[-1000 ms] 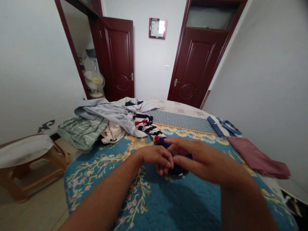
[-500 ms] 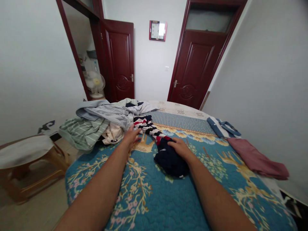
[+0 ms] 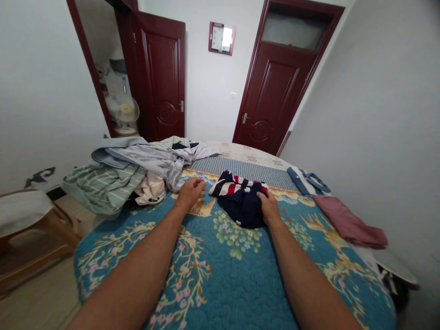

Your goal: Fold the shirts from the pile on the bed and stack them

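A navy garment with white, red and navy stripes (image 3: 242, 199) lies bunched on the quilt in front of me. My right hand (image 3: 270, 208) grips its right side, thumb on top of the dark cloth. To the left of the garment, with a small gap between them, my left hand (image 3: 190, 193) hovers low over the quilt. Its fingers are curled together and no cloth shows in them. The garment's kind is unclear from how it is crumpled.
A heap of loose clothes (image 3: 137, 160) lies at the left of the patterned teal quilt (image 3: 233, 279). Along the right edge are a folded blue-and-white garment (image 3: 307, 181) and a folded pink one (image 3: 350, 222). A stool (image 3: 30, 220) stands left of the bed.
The striped part, stretched out toward my left hand before, is now gathered against the navy part. My left hand has come away from it. The garment sits farther from me.
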### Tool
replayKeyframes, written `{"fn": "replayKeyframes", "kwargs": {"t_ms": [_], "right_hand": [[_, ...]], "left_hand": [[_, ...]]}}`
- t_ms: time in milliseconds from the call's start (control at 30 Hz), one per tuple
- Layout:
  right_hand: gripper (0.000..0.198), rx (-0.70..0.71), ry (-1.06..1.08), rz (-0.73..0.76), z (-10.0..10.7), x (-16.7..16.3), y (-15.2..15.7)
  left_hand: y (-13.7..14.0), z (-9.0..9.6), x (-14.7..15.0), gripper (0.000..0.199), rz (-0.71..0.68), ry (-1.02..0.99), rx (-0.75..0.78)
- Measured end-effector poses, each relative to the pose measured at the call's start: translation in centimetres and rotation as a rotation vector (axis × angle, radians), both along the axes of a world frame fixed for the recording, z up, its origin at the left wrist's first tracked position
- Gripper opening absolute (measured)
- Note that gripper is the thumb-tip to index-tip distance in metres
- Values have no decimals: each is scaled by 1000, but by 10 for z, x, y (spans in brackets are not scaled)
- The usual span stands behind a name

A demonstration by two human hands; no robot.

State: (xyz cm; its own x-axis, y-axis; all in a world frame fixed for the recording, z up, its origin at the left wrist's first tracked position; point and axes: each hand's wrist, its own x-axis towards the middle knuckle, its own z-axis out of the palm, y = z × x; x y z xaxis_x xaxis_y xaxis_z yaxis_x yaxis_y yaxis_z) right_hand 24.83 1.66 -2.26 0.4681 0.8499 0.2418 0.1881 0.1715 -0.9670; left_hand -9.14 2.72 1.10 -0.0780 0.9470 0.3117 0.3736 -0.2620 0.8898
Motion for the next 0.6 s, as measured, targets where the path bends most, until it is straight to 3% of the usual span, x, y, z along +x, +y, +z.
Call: {"fn": "replayKeyframes", "kwargs": {"t_ms": [67,133,267,333,467,600], "right_hand": [[42,6,61,57,3,-6,-3],[44,28,144,132,8,-11,-9],[44,-45,338,290,15,-29,-25],[46,-96,425,385,18,-41,-35],[48,-126,452,530,23,-58,-53],[46,-107,442,508,24,-52,-58]], "left_hand": [[-14,0,23,36,-261,59,10],[-30,-1,49,53,-437,163,64],[-56,-10,89,95,-549,383,172],[-60,-14,98,103,-529,417,189],[-56,-8,93,81,-475,367,182],[-52,15,76,58,-535,241,30]]}}
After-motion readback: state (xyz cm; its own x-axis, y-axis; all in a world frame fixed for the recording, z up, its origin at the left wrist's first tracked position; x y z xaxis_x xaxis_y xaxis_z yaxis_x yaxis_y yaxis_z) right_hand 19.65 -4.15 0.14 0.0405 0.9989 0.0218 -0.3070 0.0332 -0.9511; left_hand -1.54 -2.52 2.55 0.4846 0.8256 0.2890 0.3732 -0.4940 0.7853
